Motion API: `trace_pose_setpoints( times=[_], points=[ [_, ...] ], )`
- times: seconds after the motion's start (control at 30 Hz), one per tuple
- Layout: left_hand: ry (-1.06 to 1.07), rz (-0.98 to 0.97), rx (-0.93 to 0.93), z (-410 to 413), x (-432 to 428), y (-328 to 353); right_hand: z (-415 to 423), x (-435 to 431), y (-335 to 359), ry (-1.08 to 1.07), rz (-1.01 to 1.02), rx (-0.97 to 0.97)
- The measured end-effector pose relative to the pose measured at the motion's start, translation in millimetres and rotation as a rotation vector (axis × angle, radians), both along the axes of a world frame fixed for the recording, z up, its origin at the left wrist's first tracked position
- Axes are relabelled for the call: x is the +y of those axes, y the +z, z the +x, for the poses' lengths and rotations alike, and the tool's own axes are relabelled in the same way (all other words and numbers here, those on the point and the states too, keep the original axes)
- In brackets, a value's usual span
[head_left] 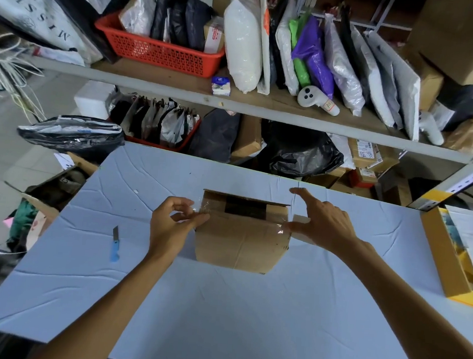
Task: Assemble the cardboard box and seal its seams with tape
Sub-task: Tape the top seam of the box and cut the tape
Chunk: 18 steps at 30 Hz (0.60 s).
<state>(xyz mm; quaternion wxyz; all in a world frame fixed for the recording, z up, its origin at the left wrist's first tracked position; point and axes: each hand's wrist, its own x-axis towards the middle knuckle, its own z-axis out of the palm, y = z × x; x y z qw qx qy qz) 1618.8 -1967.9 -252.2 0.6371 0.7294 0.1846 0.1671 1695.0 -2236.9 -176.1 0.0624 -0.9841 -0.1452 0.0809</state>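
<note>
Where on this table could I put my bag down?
Widest bare stretch of table: in front of the cardboard box, toward the near edge. Also right of the right hand, up to the yellow box. Tighter on the left: a blue utility knife lies beside the left hand, which pinches the tape. Shelves behind are packed.

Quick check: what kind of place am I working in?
Probably a small packing or shipping stockroom: metal shelves crammed with bagged parcels, a red basket of mailers, and a cardboard box being taped on the table.
</note>
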Motion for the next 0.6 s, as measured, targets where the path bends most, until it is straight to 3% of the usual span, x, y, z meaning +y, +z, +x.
trace_pose_setpoints(
  times=[0.6],
  points=[
    [-0.023,-0.068,0.063,20.0,4.1,5.9,25.0,-10.9,-0.6,0.079,0.065,0.176]
  ],
)
